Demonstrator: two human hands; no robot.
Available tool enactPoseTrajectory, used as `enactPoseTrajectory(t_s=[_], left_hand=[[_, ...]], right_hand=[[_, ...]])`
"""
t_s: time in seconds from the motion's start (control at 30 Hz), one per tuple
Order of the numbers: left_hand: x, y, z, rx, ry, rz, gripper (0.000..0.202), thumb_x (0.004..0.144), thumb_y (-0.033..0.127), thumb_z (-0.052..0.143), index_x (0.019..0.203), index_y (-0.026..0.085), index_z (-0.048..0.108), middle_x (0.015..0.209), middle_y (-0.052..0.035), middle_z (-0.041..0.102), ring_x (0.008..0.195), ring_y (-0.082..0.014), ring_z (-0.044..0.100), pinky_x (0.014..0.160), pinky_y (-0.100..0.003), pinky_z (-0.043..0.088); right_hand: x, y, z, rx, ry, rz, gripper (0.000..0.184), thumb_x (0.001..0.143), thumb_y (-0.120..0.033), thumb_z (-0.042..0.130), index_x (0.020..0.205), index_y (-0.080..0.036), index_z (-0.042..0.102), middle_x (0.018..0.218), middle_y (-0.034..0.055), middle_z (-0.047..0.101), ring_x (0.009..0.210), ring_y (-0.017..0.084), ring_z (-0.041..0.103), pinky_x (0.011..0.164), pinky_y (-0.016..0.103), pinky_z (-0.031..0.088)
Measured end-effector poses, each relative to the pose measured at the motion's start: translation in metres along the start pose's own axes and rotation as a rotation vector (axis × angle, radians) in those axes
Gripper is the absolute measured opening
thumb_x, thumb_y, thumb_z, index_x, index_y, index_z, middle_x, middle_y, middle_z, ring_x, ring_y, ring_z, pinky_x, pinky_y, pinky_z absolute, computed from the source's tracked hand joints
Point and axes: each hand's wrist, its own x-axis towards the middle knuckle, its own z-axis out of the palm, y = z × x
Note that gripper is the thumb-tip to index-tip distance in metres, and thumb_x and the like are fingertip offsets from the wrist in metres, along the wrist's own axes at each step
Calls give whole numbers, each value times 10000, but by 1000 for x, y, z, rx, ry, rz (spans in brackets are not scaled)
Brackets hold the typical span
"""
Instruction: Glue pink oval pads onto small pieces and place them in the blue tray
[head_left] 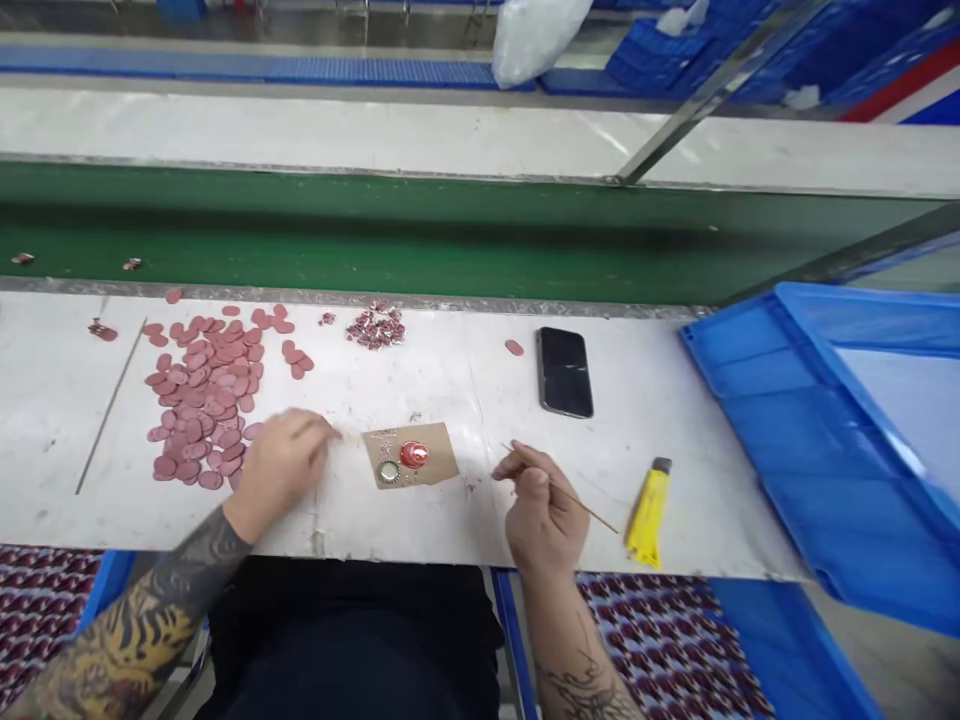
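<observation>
Right grip (pixel 544 505) pinches a thin wooden stick (pixel 581 503) at the fingertips, near a kraft-card square (pixel 435 460) carrying a red domed piece (pixel 413 455); left grip (pixel 279 472) lies open, empty, beside it. Most pink discs (pixel 202 400) lie heaped left on the bench (pixel 97 450), a small pile of pink scraps (pixel 376 327) farther off.

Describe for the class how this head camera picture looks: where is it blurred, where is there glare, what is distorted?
In the head view, the left hand is smeared by motion blur, the right hand looks sharper, pale glare lies on the white bench top, and the blue crate looks stretched at the frame's edge.
</observation>
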Motion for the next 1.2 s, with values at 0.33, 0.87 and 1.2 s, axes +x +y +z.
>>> enactPoseTrajectory(t_s=[0.33,0.87,1.2], left_hand=[[-52,42,25,-246,-128,28,221,940,162,558,1128,224,655,1143,-57,676,1070,-223,602,933,-418,518],[-40,43,27,-212,-182,-22,164,955,314,566,1001,187,657,1079,-83,615,978,-241,575,867,-420,509],[-40,44,24,-260,-183,-22,147,952,305,567,997,205,665,1062,-66,633,930,-228,558,830,-414,488]], right_hand=[[-58,-31,53,122,-319,66,162,960,-273,566,1016,-229,711,919,53,714,846,205,680,771,368,568],[-54,-28,68,-229,-262,-84,57,932,-245,561,948,-225,611,834,33,703,707,183,665,661,315,549],[-56,-32,66,-212,-271,-145,56,918,-221,576,959,-226,615,862,36,721,739,185,688,651,307,551]])
